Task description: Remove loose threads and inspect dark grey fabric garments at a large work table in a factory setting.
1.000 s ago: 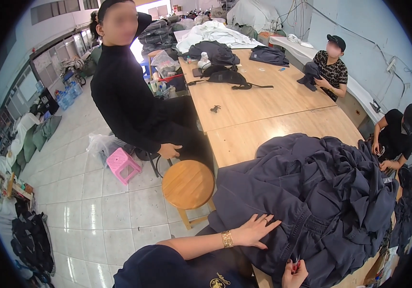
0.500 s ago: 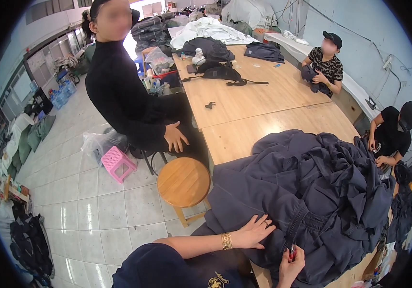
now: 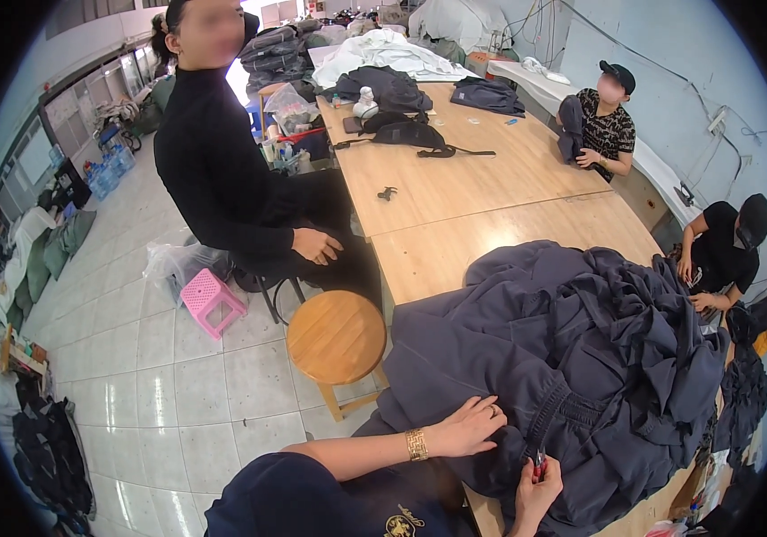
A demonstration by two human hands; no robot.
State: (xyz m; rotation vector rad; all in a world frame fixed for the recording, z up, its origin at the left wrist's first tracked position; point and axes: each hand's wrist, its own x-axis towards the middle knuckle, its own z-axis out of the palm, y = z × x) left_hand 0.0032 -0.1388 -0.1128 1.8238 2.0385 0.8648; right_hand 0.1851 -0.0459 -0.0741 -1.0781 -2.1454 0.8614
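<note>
A big heap of dark navy garments (image 3: 571, 358) covers the near end of the long wooden table (image 3: 464, 192). My left hand (image 3: 468, 428) lies flat on the fabric near an elastic waistband, fingers spread, a gold bracelet on the wrist. My right hand (image 3: 537, 488) is closed around a small red-handled tool (image 3: 540, 464) at the garment's lower edge.
A round wooden stool (image 3: 337, 338) and a pink plastic stool (image 3: 210, 299) stand on the tiled floor at left. A person in black (image 3: 231, 179) sits beside the table. Two more people (image 3: 607, 121) sit at the right. Dark bags (image 3: 392, 107) and clothes lie at the far end.
The view has shifted slightly. My right hand has come up onto the fabric with the small tool. The seated person's hand has moved to their lap.
</note>
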